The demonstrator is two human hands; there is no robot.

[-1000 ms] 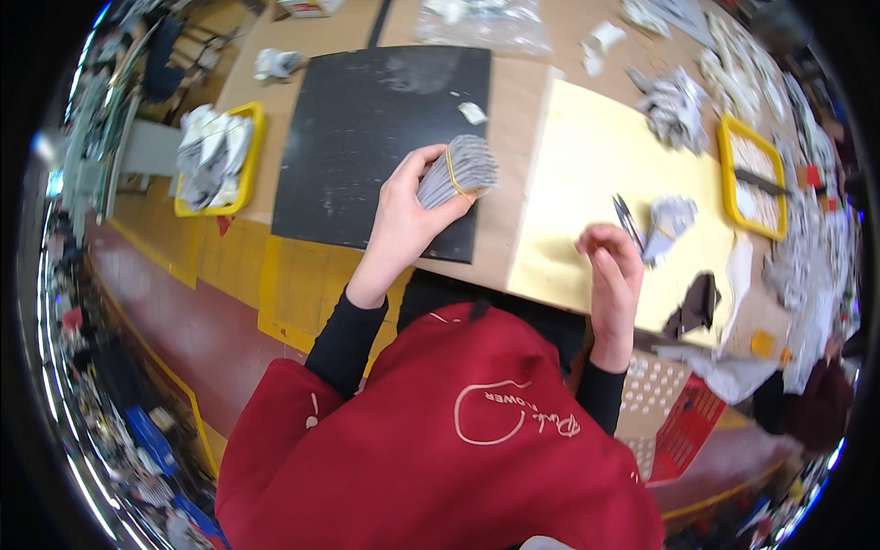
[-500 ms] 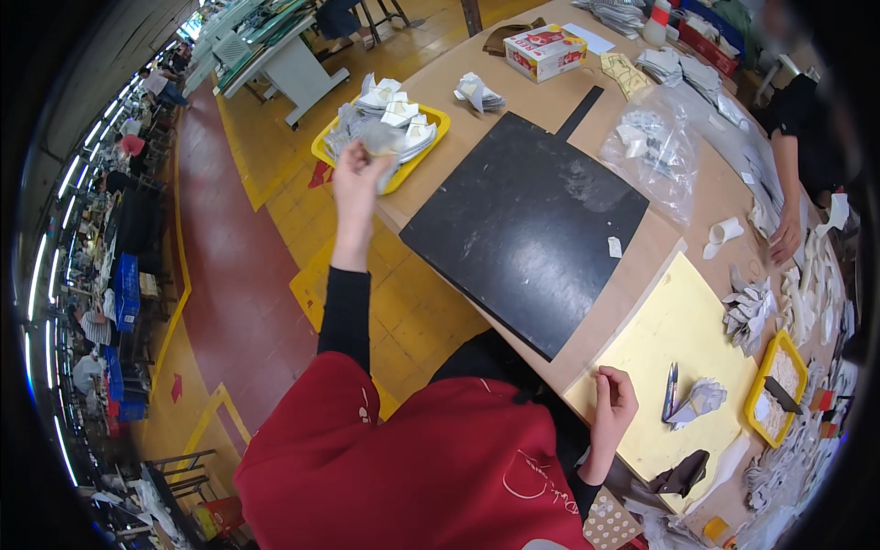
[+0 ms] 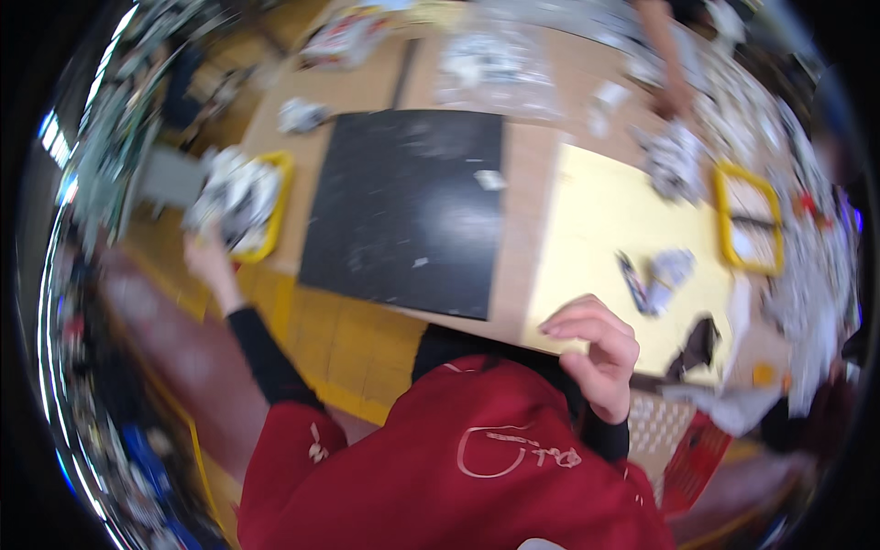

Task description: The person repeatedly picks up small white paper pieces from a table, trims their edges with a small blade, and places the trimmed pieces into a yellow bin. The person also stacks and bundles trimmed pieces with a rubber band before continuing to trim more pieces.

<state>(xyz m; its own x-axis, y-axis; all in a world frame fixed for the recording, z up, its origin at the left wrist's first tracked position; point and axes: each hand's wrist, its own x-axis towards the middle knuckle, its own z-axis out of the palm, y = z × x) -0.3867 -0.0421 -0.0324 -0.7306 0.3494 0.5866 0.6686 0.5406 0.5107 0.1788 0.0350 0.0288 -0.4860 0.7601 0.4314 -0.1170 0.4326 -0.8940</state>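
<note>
Looking down past our red smock, we see our right hand by the near edge of the yellow sheet. Its fingers bend loosely, with a gap to the thumb, and we see nothing in them. On the sheet, a pen-like tool lies beside a small grey bundle. Our left hand is at the near left side of the yellow basket, by its heap of grey and white pieces. It is blurry, so we cannot tell how wide its fingers are spread or if they hold anything. One second ago it held a banded grey bundle over the black mat; now only white scraps show there. So we think the work is now at the basket, and that bundle may be in the heap. Far off are a clear plastic bag and, far right, a co-worker's hand.
</note>
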